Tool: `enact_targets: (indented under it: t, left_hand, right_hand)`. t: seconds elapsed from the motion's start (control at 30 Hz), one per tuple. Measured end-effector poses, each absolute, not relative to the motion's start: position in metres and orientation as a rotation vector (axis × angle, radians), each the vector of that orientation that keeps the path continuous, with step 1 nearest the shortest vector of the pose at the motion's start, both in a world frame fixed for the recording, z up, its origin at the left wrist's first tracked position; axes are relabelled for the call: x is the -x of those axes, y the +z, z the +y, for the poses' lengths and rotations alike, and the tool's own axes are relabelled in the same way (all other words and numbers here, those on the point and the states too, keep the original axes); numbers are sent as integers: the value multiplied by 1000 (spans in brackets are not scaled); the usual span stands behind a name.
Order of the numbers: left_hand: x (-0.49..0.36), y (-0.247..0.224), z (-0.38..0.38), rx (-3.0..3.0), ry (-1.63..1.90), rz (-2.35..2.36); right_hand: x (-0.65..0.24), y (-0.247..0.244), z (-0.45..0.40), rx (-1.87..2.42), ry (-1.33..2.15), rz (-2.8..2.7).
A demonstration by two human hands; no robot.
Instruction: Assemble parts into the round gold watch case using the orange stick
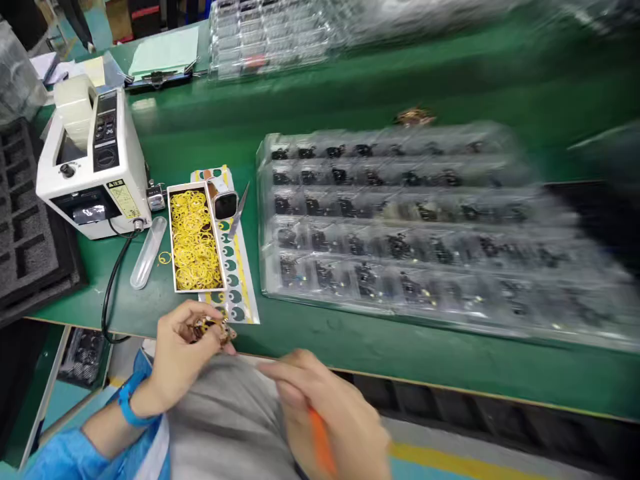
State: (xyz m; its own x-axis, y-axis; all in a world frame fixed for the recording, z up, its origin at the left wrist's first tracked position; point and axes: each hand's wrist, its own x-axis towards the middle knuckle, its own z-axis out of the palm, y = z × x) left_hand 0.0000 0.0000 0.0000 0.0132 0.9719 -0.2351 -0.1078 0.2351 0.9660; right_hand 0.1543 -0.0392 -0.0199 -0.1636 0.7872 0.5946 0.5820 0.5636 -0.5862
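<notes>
My left hand [183, 357], with a blue band at its wrist, pinches a small copper-and-dark part [220, 328] just over the table's front edge. Its fingers cover some of that part. To the right, my right hand [325, 407] is closed around an orange-handled tool [321, 440]; motion blurs it, and the tool's tip cannot be made out. A white box [199, 291] full of yellow rings [193, 240] stands beyond the left hand. Under the box's right side lies a sheet with round cut-outs [235, 267], with a watch-like piece [225, 205] and tweezers [240, 208] by it.
A clear compartment tray [320, 303] with small dark parts spreads across the right. At left stand a white tape dispenser [95, 160] with a black cable and a black foam tray [30, 233]. Another clear tray [270, 40] and a clipboard [163, 53] lie at the back.
</notes>
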Motion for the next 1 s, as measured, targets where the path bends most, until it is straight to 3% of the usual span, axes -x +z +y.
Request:
enact_targets:
  t: [0.27,0.6,0.83,1.0]
  left_hand:
    - [-7,-3,-10,-1300,1134,1299]
    - [7,-16,-16,-1765,1175,1226]
    - [18,-20,-9,-1489,1223,1320]
    - [28,-15,-5,-1103,1287,1347]
  right_hand:
    - [-139,-25,-15,1224,141,-1751]
    - [-132,-16,1,1158,484,-1661]
    - [-141,11,17,998,1140,-1567]
    - [-148,30,64,1174,933,-1801]
